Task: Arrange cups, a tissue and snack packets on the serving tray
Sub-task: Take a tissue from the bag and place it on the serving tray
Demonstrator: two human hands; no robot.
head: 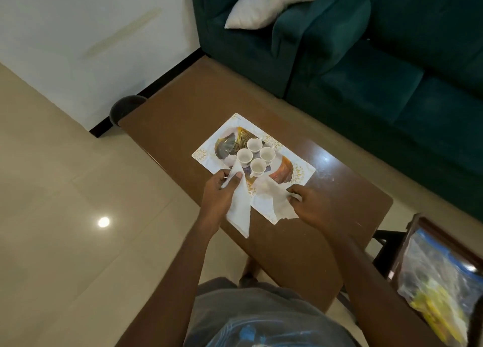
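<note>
The tray (pixel 300 172), a white rectangle with a leaf pattern, lies flat on the brown table (pixel 183 106) at the centre of the frame. Four white cups (pixel 266 155) stand upright in a tight cluster on the middle of the tray, close together; whether they touch cannot be told. The left hand (pixel 222 189) is held over the tray's near left edge, its fingers and thumb curled round a folded white tissue (pixel 239 208), which hangs down from the grip past the edge of the table. The right hand (pixel 311 205) is at the tray's near right corner and pinches a thin white sheet (pixel 274 197) that is spread over that end of the tray. Whether the sheet and the tissue are joined cannot be told. A clear bag (pixel 431 276) lies at the lower right of the frame, apart from the tray, with yellow packets (pixel 431 307) inside. A green sofa (pixel 366 58) with two white cushions (pixel 256 9) fills the upper right. A black bin (pixel 125 108) stands on the floor at the table's far left end.
</note>
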